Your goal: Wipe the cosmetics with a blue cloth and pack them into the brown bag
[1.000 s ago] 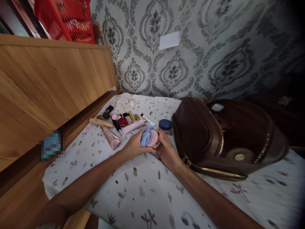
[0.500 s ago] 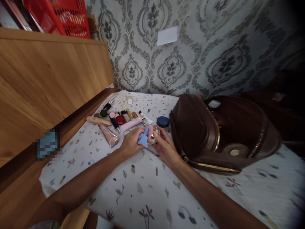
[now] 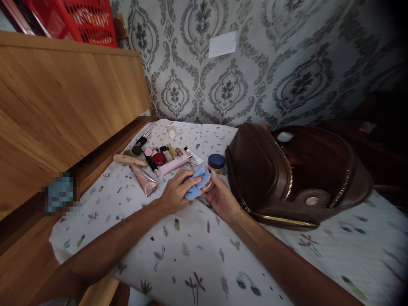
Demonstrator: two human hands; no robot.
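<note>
Over the patterned sheet, my left hand grips a light blue cloth and presses it against a small round cosmetic container. My right hand holds that container from its right side; the cloth and fingers cover most of it, so its exact kind is hidden. A jar with a dark blue lid stands just beyond my right hand. Left of my hands lie a pale pink tube, a rose-gold tube and a dark red round jar.
A brown leather bag lies unzipped on the right of the sheet. Several small cosmetics, among them a beige tube, sit at the back left. A wooden cabinet with a red basket on top borders the left; a patterned wall stands behind.
My left hand has brought the blue cloth rightward and over the container, covering the pink face that showed before. The view has shifted slightly.
</note>
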